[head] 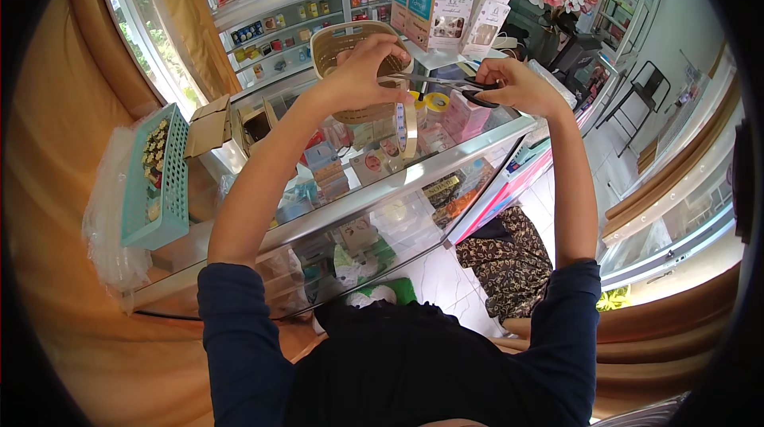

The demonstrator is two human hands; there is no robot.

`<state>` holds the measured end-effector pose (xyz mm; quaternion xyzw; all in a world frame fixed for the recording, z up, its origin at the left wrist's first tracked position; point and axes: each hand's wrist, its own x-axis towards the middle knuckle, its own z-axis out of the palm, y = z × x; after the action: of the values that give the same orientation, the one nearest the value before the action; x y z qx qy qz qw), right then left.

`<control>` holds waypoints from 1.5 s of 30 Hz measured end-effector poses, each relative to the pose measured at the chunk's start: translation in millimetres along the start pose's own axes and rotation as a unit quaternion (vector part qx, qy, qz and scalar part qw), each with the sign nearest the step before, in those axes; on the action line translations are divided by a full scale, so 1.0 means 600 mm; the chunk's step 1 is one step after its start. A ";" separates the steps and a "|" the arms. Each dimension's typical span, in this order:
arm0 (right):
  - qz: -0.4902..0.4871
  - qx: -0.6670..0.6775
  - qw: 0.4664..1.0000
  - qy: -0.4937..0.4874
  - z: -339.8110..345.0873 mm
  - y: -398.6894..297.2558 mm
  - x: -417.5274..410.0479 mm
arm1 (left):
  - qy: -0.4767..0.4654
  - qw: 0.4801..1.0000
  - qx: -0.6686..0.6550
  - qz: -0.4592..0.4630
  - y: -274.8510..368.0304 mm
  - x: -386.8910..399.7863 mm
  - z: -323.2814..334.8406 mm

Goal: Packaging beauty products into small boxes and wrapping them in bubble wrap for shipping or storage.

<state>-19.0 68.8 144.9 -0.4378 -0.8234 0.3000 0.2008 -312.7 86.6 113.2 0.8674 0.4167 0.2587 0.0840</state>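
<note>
My left hand (367, 75) is raised above the glass counter, thumb and fingers curved apart. At its thumb hangs a roll of adhesive tape (407, 134), seen nearly edge-on; the exact grip is partly hidden. My right hand (522, 84) grips scissors (482, 96) by their black handles. Their metal blades point left, into the gap between my left thumb and fingers. Whether a strip of tape lies between the blades is too fine to tell. Just behind my left hand stands a tan plastic basket (358, 27). A yellow tape roll (437, 102) lies beneath the scissors.
Pink boxes (467, 118) sit under my right hand. Packaged goods (421, 9) stand upright at the back. To the left are an opened cardboard box (210, 125) and a turquoise basket (173, 188). The glass counter (358, 203) holds packaged goods below its top.
</note>
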 end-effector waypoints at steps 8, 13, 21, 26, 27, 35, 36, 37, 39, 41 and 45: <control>-0.007 0.007 1.000 0.003 0.003 0.006 0.004 | 0.006 1.000 -0.004 0.012 0.000 0.001 0.005; -0.007 0.021 1.000 -0.010 0.003 0.006 0.007 | 0.005 1.000 -0.011 0.008 0.002 -0.002 0.003; -0.013 -0.002 1.000 -0.004 0.003 0.008 0.006 | 0.006 1.000 -0.008 0.012 0.001 -0.002 0.004; -0.006 -0.006 1.000 -0.006 0.005 -0.004 0.006 | 0.004 0.999 -0.041 0.015 0.001 -0.005 0.002; -0.001 -0.019 1.000 -0.002 0.004 -0.008 0.003 | -0.003 0.997 -0.072 0.016 0.003 -0.003 0.002; -0.025 -0.001 1.000 0.010 0.003 -0.003 0.005 | -0.020 0.992 -0.122 0.006 0.006 -0.004 0.000; -0.020 0.003 1.000 0.008 0.003 -0.004 0.005 | -0.029 0.990 -0.141 0.001 0.007 -0.002 0.001; -0.020 0.003 1.000 0.009 0.003 -0.003 0.004 | -0.029 0.990 -0.141 0.002 0.007 -0.002 0.002; -0.025 0.007 1.000 0.010 0.004 -0.003 0.003 | -0.015 0.992 -0.128 0.011 0.009 -0.004 0.002; -0.034 0.017 0.999 0.007 0.003 0.004 0.006 | -0.020 0.991 -0.132 0.008 0.010 -0.005 -0.001; -0.043 0.013 0.999 0.025 0.005 0.013 0.009 | -0.016 0.990 -0.140 0.010 0.008 -0.003 -0.001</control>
<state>-18.8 75.7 137.7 -0.4071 -0.8319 0.2910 0.2398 -310.6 81.9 114.7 0.8552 0.3662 0.3017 0.2087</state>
